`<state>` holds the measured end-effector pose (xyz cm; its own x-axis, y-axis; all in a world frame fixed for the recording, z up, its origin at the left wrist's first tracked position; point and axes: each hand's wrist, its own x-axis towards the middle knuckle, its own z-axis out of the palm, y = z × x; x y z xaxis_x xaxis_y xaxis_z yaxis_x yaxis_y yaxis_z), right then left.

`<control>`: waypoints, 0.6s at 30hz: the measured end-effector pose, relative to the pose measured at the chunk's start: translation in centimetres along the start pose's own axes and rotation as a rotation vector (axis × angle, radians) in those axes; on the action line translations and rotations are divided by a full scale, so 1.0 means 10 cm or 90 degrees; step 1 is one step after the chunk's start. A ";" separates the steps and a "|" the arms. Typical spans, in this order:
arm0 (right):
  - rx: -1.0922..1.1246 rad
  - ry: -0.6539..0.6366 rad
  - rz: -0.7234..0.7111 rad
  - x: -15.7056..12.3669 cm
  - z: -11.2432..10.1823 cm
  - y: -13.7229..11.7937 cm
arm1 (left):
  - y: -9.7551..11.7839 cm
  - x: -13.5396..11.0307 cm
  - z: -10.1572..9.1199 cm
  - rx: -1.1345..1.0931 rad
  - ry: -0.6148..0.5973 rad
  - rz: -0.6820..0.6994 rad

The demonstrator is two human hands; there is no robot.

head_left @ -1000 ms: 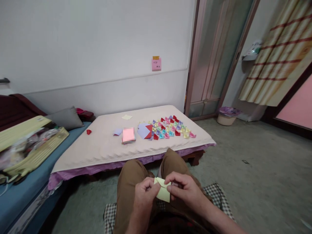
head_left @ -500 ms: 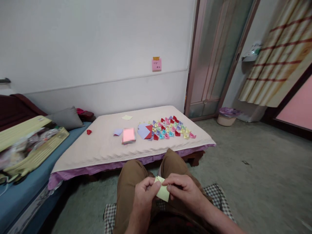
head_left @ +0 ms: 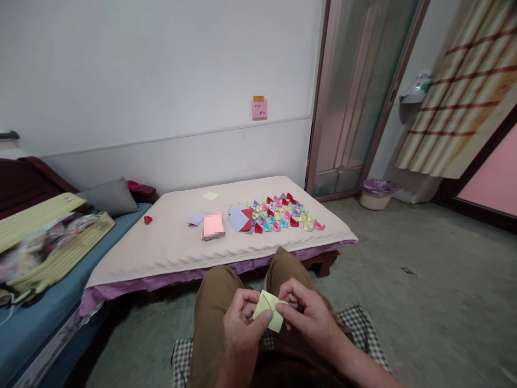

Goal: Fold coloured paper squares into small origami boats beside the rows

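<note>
Between my two hands, above my lap, is a small pale yellow-green piece of folded paper (head_left: 275,319) with flaps and creases on its face. My left hand (head_left: 244,323) grips its left side, thumb pressed on the front. At the right edge, my right hand (head_left: 302,307) pinches the paper between thumb and fingers. Beyond my knees, many small folded paper pieces (head_left: 285,214) in red, pink, yellow, blue and purple lie in rows on the covered table (head_left: 169,237). Beside them are larger purple and red sheets (head_left: 239,218).
A pink-topped stack of paper (head_left: 213,224), a purple folded sheet (head_left: 196,220), a yellow sheet (head_left: 210,195) and a red folded piece (head_left: 147,220) lie on the table. An open yellow case (head_left: 60,253) rests at the left. A lined bin (head_left: 375,198) stands right.
The paper has turned in my hands and its flaps show more fully. My right fingers have shifted to its right edge, and my left thumb has slid lower on its front.
</note>
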<state>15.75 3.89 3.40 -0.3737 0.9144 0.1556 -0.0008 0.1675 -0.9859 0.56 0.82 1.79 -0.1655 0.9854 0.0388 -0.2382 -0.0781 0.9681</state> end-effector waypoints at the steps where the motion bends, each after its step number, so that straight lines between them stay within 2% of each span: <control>1: 0.010 0.002 0.005 0.00 0.00 0.00 | 0.00 -0.01 0.00 -0.003 -0.011 -0.007; 8: 0.089 0.006 0.061 0.02 -0.01 0.02 | -0.04 -0.02 -0.02 -0.060 -0.007 0.000; 13: 0.128 0.011 0.089 0.04 0.00 0.05 | -0.11 0.05 -0.09 0.003 -0.036 -0.056; 18: 0.129 -0.001 0.101 0.06 0.03 0.06 | -0.15 0.06 -0.10 0.033 0.002 -0.029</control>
<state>15.23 4.46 2.88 -0.3862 0.9224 -0.0021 -0.1280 -0.0558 -0.9902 -0.20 1.40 0.15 -0.1589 0.9873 -0.0068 -0.1963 -0.0248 0.9802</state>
